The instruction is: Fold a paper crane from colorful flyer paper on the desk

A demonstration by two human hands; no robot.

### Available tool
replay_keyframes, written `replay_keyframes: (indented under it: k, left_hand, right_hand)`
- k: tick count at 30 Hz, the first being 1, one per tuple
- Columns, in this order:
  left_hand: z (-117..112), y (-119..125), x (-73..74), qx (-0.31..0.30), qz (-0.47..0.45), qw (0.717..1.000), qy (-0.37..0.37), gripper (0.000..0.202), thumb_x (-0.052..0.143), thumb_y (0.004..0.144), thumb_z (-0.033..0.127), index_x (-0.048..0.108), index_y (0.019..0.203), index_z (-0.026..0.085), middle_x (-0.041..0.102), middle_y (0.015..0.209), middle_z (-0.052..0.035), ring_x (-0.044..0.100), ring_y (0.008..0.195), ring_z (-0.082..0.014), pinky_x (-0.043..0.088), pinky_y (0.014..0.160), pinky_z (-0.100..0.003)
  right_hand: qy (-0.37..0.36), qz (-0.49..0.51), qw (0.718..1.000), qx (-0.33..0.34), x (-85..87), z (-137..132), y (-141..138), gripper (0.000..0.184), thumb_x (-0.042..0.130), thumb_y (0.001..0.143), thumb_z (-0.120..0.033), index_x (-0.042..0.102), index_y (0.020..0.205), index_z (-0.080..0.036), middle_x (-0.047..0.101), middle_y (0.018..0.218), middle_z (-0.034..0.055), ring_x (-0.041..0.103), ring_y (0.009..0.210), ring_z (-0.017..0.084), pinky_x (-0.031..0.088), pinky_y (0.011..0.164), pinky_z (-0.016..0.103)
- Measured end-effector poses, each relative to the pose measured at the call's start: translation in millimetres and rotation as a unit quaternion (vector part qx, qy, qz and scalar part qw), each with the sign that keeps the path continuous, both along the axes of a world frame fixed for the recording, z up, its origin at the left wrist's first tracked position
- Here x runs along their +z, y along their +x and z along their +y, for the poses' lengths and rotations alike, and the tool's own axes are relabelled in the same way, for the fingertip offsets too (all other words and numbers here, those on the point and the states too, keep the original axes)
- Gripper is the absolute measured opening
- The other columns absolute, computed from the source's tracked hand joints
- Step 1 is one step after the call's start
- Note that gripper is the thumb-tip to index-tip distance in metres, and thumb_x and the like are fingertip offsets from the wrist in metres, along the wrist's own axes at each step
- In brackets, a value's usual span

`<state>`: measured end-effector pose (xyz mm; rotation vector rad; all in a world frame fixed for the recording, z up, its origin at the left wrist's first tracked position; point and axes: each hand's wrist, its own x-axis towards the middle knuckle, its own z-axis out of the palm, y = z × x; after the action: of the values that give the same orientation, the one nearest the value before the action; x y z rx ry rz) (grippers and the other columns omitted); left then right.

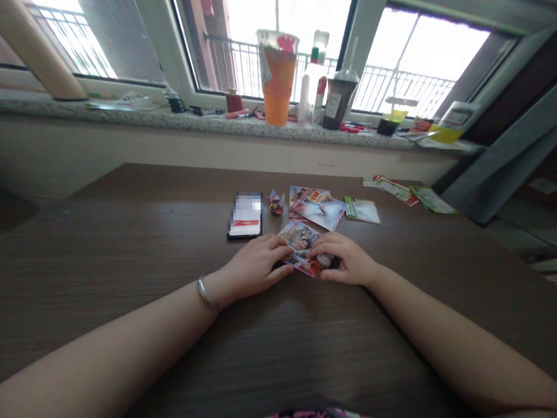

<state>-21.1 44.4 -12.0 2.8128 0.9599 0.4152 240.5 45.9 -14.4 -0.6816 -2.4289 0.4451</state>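
Note:
A colourful printed paper (301,242) lies on the dark wooden table (130,244) right in front of me. My left hand (256,267) rests on its left edge with fingers curled and pressing down on it. My right hand (346,261) pinches the paper's right side, fingers bent together. A silver bangle (205,294) circles my left wrist. The part of the paper under my fingers is hidden.
A phone (246,216) lies just beyond my left hand. A small folded paper piece (275,203), more printed sheets (317,208) and a green card (362,210) lie behind. On the stone windowsill stand an orange cup (277,78), bottles (314,78) and a dark drink cup (338,98).

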Motion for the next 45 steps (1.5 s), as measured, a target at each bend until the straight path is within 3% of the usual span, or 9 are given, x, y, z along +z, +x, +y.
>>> replay_keyframes:
  k: [3, 7, 9, 14, 20, 26, 32, 37, 45]
  left_hand:
    - [0.8, 0.6, -0.5, 0.003, -0.002, 1.0, -0.005, 0.037, 0.042, 0.097, 0.043, 0.058, 0.122, 0.021, 0.058, 0.117, -0.0091, 0.053, 0.108, -0.0246, 0.043, 0.096, -0.042]
    - [1.3, 0.3, 1.1, -0.002, -0.004, 1.0, -0.009, 0.036, 0.045, 0.096, 0.041, 0.058, 0.122, 0.021, 0.058, 0.117, -0.0095, 0.052, 0.109, -0.025, 0.042, 0.097, -0.042]
    - [1.9, -0.1, 1.9, -0.006, -0.004, 1.0, -0.014, 0.036, 0.046, 0.095, 0.042, 0.059, 0.122, 0.021, 0.057, 0.119, -0.0097, 0.052, 0.111, -0.0255, 0.042, 0.098, -0.043]
    - [4.5, -0.7, -0.3, -0.009, -0.034, 0.999, -0.032, 0.03, 0.047, 0.095, 0.036, 0.063, 0.116, 0.02, 0.059, 0.116, -0.0087, 0.053, 0.11, -0.0241, 0.043, 0.098, -0.041]
    - [9.1, -1.6, -8.5, 0.007, -0.092, 0.995, -0.032, 0.025, 0.052, 0.092, 0.028, 0.067, 0.11, 0.02, 0.059, 0.122, -0.0093, 0.055, 0.111, -0.0229, 0.045, 0.098, -0.04]
    - [11.1, -3.9, -12.8, 0.018, -0.071, 0.997, -0.033, 0.032, 0.054, 0.089, 0.026, 0.063, 0.12, 0.019, 0.054, 0.133, -0.0117, 0.05, 0.122, -0.0256, 0.041, 0.106, -0.043]
    - [9.2, -6.6, -13.6, 0.027, -0.033, 0.998, -0.039, 0.039, 0.054, 0.089, 0.033, 0.058, 0.127, 0.02, 0.05, 0.138, -0.0096, 0.036, 0.135, -0.0285, 0.033, 0.112, -0.048]
    - [8.2, -9.0, -11.5, -0.02, -0.006, 0.999, -0.03, 0.042, 0.055, 0.09, 0.037, 0.056, 0.13, 0.026, 0.05, 0.14, -0.0072, 0.033, 0.136, -0.0298, 0.032, 0.112, -0.049]
    - [2.8, -5.6, -7.6, -0.088, -0.027, 0.996, -0.001, 0.033, 0.053, 0.093, 0.034, 0.061, 0.125, 0.028, 0.057, 0.125, -0.0106, 0.052, 0.118, -0.0258, 0.042, 0.102, -0.046]
  right_hand:
    - [-0.009, 0.002, 0.999, 0.03, 0.4, -3.1, -2.0, 0.047, 0.07, 0.076, -0.055, 0.068, 0.105, -0.019, 0.07, 0.103, 0.0103, 0.064, 0.098, 0.022, 0.05, 0.088, 0.036]
    - [-0.022, -0.015, 0.999, 0.032, 1.2, -7.2, -4.0, 0.024, 0.064, 0.086, -0.032, 0.069, 0.107, -0.022, 0.071, 0.105, 0.0074, 0.066, 0.098, 0.018, 0.051, 0.089, 0.033]
    - [-0.037, -0.014, 0.999, 0.035, 1.5, -8.2, -4.8, 0.022, 0.059, 0.088, -0.024, 0.069, 0.107, -0.022, 0.072, 0.103, 0.0064, 0.067, 0.096, 0.017, 0.052, 0.088, 0.032]
    - [-0.05, -0.01, 0.998, 0.034, 1.3, -9.2, -5.5, 0.017, 0.057, 0.087, -0.019, 0.072, 0.097, -0.019, 0.074, 0.095, 0.0073, 0.068, 0.094, 0.017, 0.053, 0.089, 0.033]
    - [-0.062, -0.06, 0.995, 0.047, 8.1, -13.7, -6.6, 0.016, 0.056, 0.089, -0.021, 0.071, 0.096, -0.02, 0.073, 0.095, 0.0066, 0.066, 0.095, 0.018, 0.052, 0.087, 0.033]
    - [-0.094, -0.091, 0.99, 0.061, 17.1, -15.9, -7.2, 0.015, 0.054, 0.09, -0.021, 0.068, 0.091, -0.017, 0.071, 0.094, 0.0076, 0.063, 0.093, 0.018, 0.05, 0.086, 0.034]
    - [-0.142, -0.123, 0.982, 0.028, 23.4, -17.5, -2.3, 0.012, 0.053, 0.088, -0.019, 0.064, 0.086, -0.015, 0.065, 0.082, 0.0055, 0.059, 0.076, 0.016, 0.047, 0.07, 0.029]
    - [-0.171, -0.124, 0.977, 0.024, 25.7, -16.8, 1.6, 0.014, 0.052, 0.09, -0.023, 0.063, 0.084, -0.015, 0.062, 0.075, 0.0028, 0.056, 0.067, 0.013, 0.043, 0.063, 0.024]
    - [-0.148, -0.101, 0.984, -0.017, 19.5, -12.1, 0.3, 0.016, 0.054, 0.092, -0.025, 0.067, 0.088, -0.017, 0.066, 0.079, 0.0025, 0.059, 0.069, 0.012, 0.045, 0.065, 0.024]
